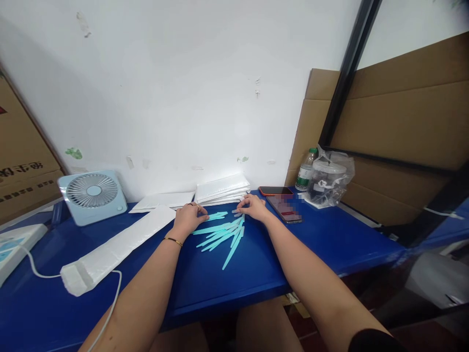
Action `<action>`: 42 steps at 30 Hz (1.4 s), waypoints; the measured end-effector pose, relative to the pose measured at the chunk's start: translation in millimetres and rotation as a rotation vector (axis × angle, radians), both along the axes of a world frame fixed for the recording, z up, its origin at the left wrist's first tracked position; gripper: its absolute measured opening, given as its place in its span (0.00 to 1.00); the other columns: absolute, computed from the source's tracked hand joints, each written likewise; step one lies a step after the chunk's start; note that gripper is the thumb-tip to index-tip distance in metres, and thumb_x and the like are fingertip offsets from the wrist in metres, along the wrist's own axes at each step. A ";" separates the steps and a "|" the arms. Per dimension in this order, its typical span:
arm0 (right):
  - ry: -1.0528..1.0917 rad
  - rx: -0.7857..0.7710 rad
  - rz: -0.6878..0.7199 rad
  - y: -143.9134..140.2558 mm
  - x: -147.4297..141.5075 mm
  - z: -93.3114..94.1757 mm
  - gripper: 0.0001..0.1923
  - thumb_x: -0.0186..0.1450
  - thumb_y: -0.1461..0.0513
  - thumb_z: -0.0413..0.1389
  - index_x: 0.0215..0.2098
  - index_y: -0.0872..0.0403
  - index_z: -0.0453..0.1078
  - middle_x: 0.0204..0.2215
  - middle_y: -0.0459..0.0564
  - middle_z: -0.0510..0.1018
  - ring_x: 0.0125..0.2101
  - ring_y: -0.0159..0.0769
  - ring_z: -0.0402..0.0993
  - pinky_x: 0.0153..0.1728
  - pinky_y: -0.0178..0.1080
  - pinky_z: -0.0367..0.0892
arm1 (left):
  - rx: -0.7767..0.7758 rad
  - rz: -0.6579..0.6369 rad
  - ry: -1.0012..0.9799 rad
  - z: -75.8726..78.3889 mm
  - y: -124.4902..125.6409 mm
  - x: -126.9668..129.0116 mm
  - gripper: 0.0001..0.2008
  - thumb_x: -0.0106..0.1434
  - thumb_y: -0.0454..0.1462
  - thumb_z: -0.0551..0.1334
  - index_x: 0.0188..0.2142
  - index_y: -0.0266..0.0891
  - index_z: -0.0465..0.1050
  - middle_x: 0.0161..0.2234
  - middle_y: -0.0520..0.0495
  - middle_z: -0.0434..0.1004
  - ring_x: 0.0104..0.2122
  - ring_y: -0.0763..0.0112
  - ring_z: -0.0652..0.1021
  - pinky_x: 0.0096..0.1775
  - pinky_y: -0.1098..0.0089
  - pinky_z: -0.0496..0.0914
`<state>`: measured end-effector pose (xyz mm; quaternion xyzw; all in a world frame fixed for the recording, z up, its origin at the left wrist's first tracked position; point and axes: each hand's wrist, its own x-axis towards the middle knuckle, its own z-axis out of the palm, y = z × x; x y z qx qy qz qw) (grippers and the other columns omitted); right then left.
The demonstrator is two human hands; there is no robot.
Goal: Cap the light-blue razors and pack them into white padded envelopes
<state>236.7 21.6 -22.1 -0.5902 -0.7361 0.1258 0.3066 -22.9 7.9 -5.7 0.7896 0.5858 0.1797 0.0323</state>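
Thin, pointed turquoise sticks point(220, 235) with pale, clear-looking ends lie fanned out on the blue table between my hands; their exact kind is not clear. My left hand point(188, 218) is closed in a pinch at the left end of a small bunch of these sticks point(218, 215). On the right, my right hand point(252, 206) has thumb and fingertips together on the pale end of a stick point(236, 213), just above the gathered ends of the fan. Beside my left wrist lies a long white packet point(120, 247). White packets point(222, 188) are stacked behind my hands.
A light-blue fan point(92, 195) stands at the back left, near a white device point(20, 247) with a cable. Two phones point(286, 208) lie on the right, before a green-capped bottle point(306, 171) and a plastic-wrapped container point(328, 181). Cardboard point(403, 107) stands along the right side.
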 end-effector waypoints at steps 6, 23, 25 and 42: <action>-0.024 -0.019 0.140 -5.8 -5.9 1.0 0.08 0.54 0.53 0.60 0.30 0.45 0.77 0.45 0.45 0.70 0.51 0.45 0.58 0.49 0.44 0.47 | -0.204 -0.197 -0.021 1.3 -3.0 -2.7 0.15 0.48 0.51 0.61 0.30 0.46 0.77 0.33 0.51 0.76 0.32 0.67 0.74 0.32 0.71 0.62; -0.023 -0.035 0.031 -3.5 -1.0 3.7 0.09 0.54 0.52 0.59 0.29 0.45 0.77 0.47 0.46 0.69 0.51 0.48 0.58 0.48 0.46 0.46 | -0.035 -0.018 0.027 2.4 -2.4 0.1 0.11 0.54 0.46 0.59 0.30 0.45 0.76 0.34 0.49 0.75 0.35 0.65 0.74 0.35 0.69 0.62; -0.040 -0.046 0.049 -4.6 4.3 5.3 0.10 0.54 0.51 0.59 0.30 0.44 0.77 0.47 0.46 0.69 0.51 0.48 0.57 0.48 0.47 0.47 | -0.030 -0.027 0.006 2.4 -2.8 0.0 0.13 0.53 0.48 0.59 0.32 0.46 0.76 0.35 0.50 0.75 0.35 0.65 0.74 0.34 0.69 0.62; -0.059 -0.041 0.282 -8.8 -1.3 10.4 0.08 0.51 0.53 0.62 0.27 0.47 0.77 0.43 0.45 0.72 0.49 0.46 0.60 0.50 0.46 0.46 | -0.034 -0.187 0.038 1.4 -8.5 11.1 0.09 0.54 0.44 0.59 0.27 0.45 0.76 0.32 0.52 0.75 0.32 0.69 0.73 0.34 0.72 0.61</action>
